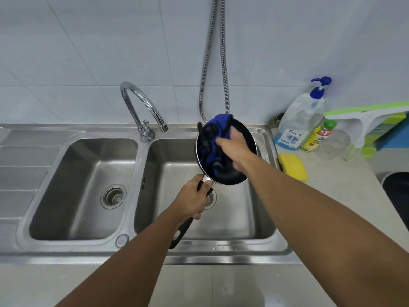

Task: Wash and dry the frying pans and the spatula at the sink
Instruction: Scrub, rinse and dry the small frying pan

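A small black frying pan (230,177) is held tilted above the right basin of the steel double sink (263,218). My left hand (192,199) grips its black handle (180,232) near the pan's base. My right hand (233,149) presses a blue and black cloth (213,138) against the pan's inner surface. The cloth covers most of the pan's inside. No spatula or second pan is in view.
A chrome gooseneck tap (141,105) stands between the basins, no water running. A metal shower hose (212,63) hangs behind the pan. On the right counter are a yellow sponge (293,167), a pump soap bottle (301,120), a yellow dish-soap bottle (318,136) and a green-edged squeegee (363,120).
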Action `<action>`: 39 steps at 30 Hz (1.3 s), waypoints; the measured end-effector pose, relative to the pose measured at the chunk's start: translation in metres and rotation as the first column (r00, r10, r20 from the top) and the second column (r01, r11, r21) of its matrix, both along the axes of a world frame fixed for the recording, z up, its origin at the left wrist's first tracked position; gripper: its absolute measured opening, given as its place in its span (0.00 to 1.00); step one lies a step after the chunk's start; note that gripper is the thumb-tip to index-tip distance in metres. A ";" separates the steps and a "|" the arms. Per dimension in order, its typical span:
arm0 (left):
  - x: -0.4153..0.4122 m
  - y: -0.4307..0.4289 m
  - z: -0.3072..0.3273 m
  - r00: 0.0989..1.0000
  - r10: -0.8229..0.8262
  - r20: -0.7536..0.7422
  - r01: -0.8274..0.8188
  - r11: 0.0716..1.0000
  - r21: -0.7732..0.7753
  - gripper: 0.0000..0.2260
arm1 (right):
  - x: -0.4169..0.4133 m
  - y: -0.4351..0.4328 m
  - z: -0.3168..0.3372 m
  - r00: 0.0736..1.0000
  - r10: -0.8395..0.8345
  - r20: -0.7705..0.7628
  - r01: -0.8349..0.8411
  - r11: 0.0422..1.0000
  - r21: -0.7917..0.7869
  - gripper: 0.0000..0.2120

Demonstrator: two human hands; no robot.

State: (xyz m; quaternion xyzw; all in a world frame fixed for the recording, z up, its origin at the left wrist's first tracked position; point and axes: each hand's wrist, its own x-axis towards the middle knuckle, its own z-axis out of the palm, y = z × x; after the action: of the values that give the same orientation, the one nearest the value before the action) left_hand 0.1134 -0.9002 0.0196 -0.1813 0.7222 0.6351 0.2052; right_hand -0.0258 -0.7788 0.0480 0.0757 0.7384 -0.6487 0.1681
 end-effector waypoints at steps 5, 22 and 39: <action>0.004 -0.010 0.010 1.000 0.017 0.022 -0.018 0.999 0.040 0.10 | 0.010 0.028 0.008 0.766 0.613 0.194 -0.572 0.513 0.640 0.10; 0.004 -0.005 0.008 0.997 -0.083 0.005 0.083 0.995 -0.047 0.09 | 0.017 0.014 0.011 0.758 0.573 -0.310 -0.339 0.753 0.563 0.20; 0.023 0.010 -0.010 0.997 0.059 0.042 -0.059 0.998 -0.002 0.11 | 0.058 0.134 0.000 0.948 0.318 0.006 -0.106 0.299 0.948 0.13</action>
State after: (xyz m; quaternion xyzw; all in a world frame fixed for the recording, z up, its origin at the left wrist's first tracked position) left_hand 0.1368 -0.8900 0.0092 -0.2160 0.7124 0.6366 0.2014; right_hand 0.0318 -0.6451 0.0483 0.0001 0.9910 -0.0781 0.1089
